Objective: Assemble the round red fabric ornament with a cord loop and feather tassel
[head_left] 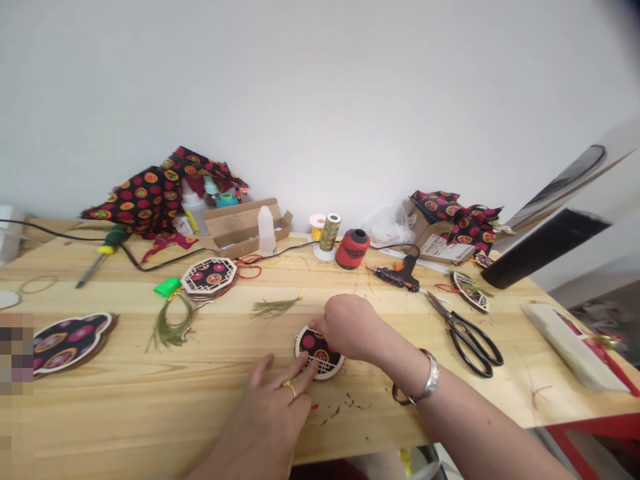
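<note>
Nearest to us in the head view, our right forearm (480, 420), a silver bracelet (432, 377) at its wrist, slants in from four o'clock, reckoned from the round piece (319, 347) that lies flat on the wooden table (150, 413), patterned cloth (309, 341) showing within its pale frame. We judge the step in hand to be close work at the piece's far edge, one hand steadying and the other busy; the next move seems to call for firm pinning from the near side and fine control at that edge. Our left hand (277, 403) reaches in from seven o'clock, fingers loosely spread, two tips resting on the piece between seven and eight, one outer digit clear of it. Our right hand (353, 327) curls over the edge between twelve and two, its fingertips mostly hidden, so we can't say whether they pinch anything. The piece thus sits beneath both hands' fingers. Around it, a green tassel (273, 308) lies near at half past ten, a glue gun (403, 276) between one and two, and black-handled scissors (453, 319) well apart at three.
</note>
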`<state>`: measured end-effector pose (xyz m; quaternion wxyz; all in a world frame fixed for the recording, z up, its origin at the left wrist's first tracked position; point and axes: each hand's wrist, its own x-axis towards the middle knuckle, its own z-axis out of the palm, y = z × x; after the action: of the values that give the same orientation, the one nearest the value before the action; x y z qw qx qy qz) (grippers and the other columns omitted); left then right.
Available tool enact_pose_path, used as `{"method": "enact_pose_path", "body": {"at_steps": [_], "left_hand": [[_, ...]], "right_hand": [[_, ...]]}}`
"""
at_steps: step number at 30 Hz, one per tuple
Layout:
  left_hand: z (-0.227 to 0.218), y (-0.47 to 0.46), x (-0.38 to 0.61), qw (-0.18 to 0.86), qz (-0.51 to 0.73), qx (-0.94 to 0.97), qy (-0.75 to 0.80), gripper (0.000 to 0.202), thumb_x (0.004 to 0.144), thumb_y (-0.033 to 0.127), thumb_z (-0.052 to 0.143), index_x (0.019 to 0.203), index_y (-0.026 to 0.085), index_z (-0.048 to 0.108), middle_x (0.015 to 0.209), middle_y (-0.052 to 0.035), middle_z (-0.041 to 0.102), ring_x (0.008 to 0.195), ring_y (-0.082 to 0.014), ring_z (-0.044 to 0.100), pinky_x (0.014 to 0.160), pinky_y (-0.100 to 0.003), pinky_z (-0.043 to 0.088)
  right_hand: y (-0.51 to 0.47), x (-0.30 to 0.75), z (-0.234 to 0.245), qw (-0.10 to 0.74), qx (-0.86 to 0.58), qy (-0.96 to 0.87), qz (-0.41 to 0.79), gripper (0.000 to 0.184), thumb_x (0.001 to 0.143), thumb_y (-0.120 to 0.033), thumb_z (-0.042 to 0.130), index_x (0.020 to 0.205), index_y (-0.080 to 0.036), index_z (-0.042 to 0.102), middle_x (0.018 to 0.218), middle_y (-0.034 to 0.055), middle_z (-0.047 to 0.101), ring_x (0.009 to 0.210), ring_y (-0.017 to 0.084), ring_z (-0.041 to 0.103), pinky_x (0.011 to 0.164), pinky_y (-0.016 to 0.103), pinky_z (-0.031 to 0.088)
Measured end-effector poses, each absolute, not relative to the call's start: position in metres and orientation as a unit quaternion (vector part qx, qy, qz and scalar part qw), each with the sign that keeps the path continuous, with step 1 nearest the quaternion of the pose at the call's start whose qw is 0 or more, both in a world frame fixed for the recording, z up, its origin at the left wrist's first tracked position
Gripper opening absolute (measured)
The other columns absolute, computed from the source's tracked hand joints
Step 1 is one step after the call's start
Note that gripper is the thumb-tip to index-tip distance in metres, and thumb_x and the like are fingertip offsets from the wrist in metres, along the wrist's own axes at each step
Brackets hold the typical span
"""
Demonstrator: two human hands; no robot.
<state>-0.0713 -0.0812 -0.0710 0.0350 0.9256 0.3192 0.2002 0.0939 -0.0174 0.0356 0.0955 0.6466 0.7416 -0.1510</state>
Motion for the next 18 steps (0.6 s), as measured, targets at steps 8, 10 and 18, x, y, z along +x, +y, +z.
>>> {"method": "enact_pose_path", "body": {"at_steps": [8,10,18], "left_hand": [[-0.074,-0.080,-0.072,0.018,0.224,0.925,0.306,0.017,0.079,0.014,0.049,0.078,0.022,0.064,0.119,-0.0062,0.065,0.112,-0.0213,0.056,0.104,-0.045,0.017],[-0.077,-0.079,-0.072,0.013,0.235,0.924,0.300,0.016,0.080,0.016,0.049,0.079,0.022,0.064,0.118,-0.0057,0.066,0.111,-0.0214,0.056,0.104,-0.044,0.018],[-0.078,-0.078,-0.073,0.015,0.228,0.930,0.288,0.017,0.077,0.031,0.052,0.073,0.022,0.065,0.117,-0.0090,0.066,0.108,-0.0248,0.057,0.102,-0.045,0.019]], "right_hand": [[-0.011,0.097,0.042,0.108,0.625,0.758,-0.151,0.041,0.084,-0.040,0.046,0.091,-0.008,0.071,0.087,0.0202,0.071,0.081,0.027,0.068,0.062,0.029,0.048],[-0.008,0.099,0.043,0.114,0.622,0.760,-0.152,0.042,0.084,-0.040,0.045,0.090,-0.008,0.071,0.086,0.0201,0.071,0.078,0.027,0.068,0.060,0.029,0.048],[-0.018,0.096,0.036,0.117,0.581,0.797,-0.120,0.034,0.087,-0.032,0.045,0.083,-0.011,0.071,0.086,0.0186,0.070,0.081,0.027,0.066,0.068,0.032,0.048]]}}
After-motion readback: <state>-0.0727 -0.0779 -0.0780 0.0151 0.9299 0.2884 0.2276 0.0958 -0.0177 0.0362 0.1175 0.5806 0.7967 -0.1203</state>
